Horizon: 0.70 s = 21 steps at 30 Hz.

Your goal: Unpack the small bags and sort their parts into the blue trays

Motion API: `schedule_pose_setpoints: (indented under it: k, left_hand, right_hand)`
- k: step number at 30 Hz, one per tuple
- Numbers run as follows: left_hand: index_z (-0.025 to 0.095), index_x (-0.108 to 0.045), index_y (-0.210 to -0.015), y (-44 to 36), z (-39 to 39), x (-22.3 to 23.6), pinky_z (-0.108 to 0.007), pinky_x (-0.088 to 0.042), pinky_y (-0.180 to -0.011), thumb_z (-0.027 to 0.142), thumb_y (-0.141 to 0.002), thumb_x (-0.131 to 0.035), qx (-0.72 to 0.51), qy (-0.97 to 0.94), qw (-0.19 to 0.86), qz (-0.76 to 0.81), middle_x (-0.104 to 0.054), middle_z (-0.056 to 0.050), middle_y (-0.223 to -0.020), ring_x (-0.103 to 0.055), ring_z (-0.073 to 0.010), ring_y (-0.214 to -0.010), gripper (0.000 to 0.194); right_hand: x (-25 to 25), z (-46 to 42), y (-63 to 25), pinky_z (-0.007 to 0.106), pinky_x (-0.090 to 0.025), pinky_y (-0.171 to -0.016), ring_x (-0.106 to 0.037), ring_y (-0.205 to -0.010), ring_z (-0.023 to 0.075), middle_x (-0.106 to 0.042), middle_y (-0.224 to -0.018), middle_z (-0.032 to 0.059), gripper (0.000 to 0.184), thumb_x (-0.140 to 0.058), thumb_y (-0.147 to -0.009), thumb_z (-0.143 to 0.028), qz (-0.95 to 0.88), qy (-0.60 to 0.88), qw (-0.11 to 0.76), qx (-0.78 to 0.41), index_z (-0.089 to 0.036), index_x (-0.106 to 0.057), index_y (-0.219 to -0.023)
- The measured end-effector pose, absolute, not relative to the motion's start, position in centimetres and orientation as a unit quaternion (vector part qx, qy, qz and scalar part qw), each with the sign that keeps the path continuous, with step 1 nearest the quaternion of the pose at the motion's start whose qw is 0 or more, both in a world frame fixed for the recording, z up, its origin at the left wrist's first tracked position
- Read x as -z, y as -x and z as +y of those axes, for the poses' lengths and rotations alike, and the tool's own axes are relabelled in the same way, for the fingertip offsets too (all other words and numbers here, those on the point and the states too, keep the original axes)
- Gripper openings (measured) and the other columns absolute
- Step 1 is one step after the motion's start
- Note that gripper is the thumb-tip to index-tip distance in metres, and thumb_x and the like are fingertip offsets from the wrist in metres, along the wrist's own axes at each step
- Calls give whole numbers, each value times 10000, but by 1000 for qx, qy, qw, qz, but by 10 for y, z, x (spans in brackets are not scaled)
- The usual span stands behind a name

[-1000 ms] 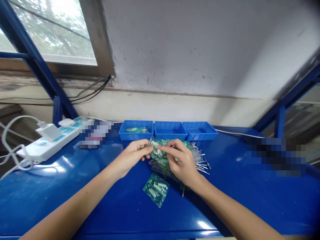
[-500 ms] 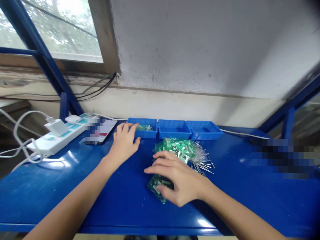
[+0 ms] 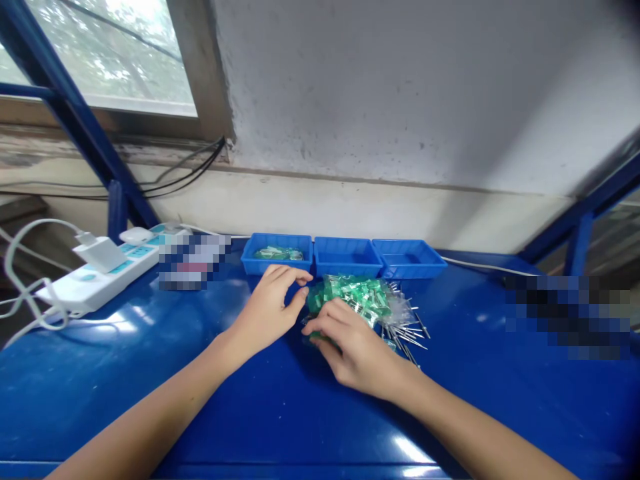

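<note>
My right hand (image 3: 353, 350) is closed with fingertips and thumb pinched on a small green plastic packet (image 3: 311, 339), mostly hidden by the fingers. Just left of it, my left hand (image 3: 273, 308) hovers with its thumb and fingers apart, holding nothing. Behind both hands lies a heap of shiny green packets (image 3: 360, 293). Thin metal rods (image 3: 407, 332) stick out from clear wrapping at the heap's right side. A blue bin (image 3: 276, 268) beyond my left hand contains several green packets.
Two more blue bins, a middle one (image 3: 349, 268) and a right one (image 3: 414, 270), line up by the wall. A white power strip (image 3: 80, 283) with cables stands at the left, beside a blurred-out flat object (image 3: 195, 262). Another blurred dark object (image 3: 565, 313) lies right on the blue table (image 3: 240, 413).
My left hand has drawn back from the left bin toward my right hand. My right hand has closed on the green packet that lay beneath it. The view has shifted slightly.
</note>
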<state>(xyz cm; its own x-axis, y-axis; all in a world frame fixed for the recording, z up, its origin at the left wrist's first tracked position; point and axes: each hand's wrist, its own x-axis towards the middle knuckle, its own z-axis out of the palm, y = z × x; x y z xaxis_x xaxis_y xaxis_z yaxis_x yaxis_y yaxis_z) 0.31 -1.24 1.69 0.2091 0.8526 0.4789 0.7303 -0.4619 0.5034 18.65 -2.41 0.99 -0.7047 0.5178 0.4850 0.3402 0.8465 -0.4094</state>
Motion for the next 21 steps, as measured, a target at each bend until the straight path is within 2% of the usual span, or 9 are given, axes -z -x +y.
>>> schedule_pose_setpoints:
  k: [2, 4, 6, 9, 12, 15, 18, 21]
  left_hand:
    - [207, -597, -857, -6, -14, -19, -347, -411, -801, 282, -869, -463, -344, -767, 129, 526, -621, -28, -846, -505, -209, -883, 154]
    - [195, -590, -734, -9, -16, -20, -331, -395, -741, 383, -884, -428, -320, -752, 202, 539, -603, -18, -745, -500, -196, -782, 290]
    - [182, -587, -698, -11, -18, -19, -302, -380, -669, 480, -895, -360, -311, -705, 326, 547, -590, -13, -699, -497, -171, -699, 423]
    - [162, -607, -738, -13, -22, -19, -244, -329, -545, 561, -875, -339, -296, -594, 538, 520, -604, -24, -714, -495, -134, -625, 500]
    - [151, -586, -781, -15, -23, -18, -204, -270, -480, 500, -829, -501, -319, -522, 646, 457, -558, -3, -676, -467, -95, -569, 362]
    - [169, -539, -863, -16, -21, -17, -194, -317, -505, 394, -814, -575, -415, -527, 606, 427, -519, 26, -685, -456, -78, -563, 234]
    - [183, -534, -883, -15, -21, -17, -218, -396, -591, 291, -812, -591, -473, -633, 426, 440, -540, 18, -751, -500, -98, -643, 141]
    - [186, -571, -877, -14, -24, -16, -249, -435, -708, 143, -809, -564, -461, -758, 222, 404, -560, -9, -849, -538, -121, -764, 81]
  right_hand:
    - [-12, -20, -188, 324, -435, -716, -490, -790, 171, -537, -779, 38, 131, -483, -816, -82, -876, 240, 393, -140, -189, -558, -824]
    - [-15, -17, -191, 338, -444, -732, -513, -804, 171, -549, -776, 34, 150, -500, -795, -56, -842, 240, 467, -122, -197, -518, -747]
    - [-18, -17, -193, 357, -453, -750, -534, -835, 179, -569, -804, 37, 174, -519, -783, -47, -819, 242, 512, -97, -207, -499, -717]
    - [-18, -19, -194, 378, -464, -770, -551, -882, 191, -595, -843, 39, 179, -538, -778, -51, -818, 224, 525, -65, -221, -516, -725]
    - [-15, -22, -191, 379, -462, -797, -549, -917, 191, -610, -843, 35, 178, -545, -773, -50, -838, 192, 509, -45, -224, -551, -737]
    - [-13, -23, -187, 412, -415, -876, -514, -990, 214, -624, -831, 32, 137, -571, -765, -88, -844, 228, 482, -61, -224, -591, -763]
    - [-15, -21, -187, 416, -385, -880, -501, -958, 225, -623, -782, 32, 36, -596, -780, -225, -806, 311, 480, -152, -213, -621, -803]
    - [-18, -16, -189, 335, -398, -763, -514, -807, 181, -597, -727, 22, 246, -491, -862, -356, -731, 372, 487, -302, -191, -614, -726]
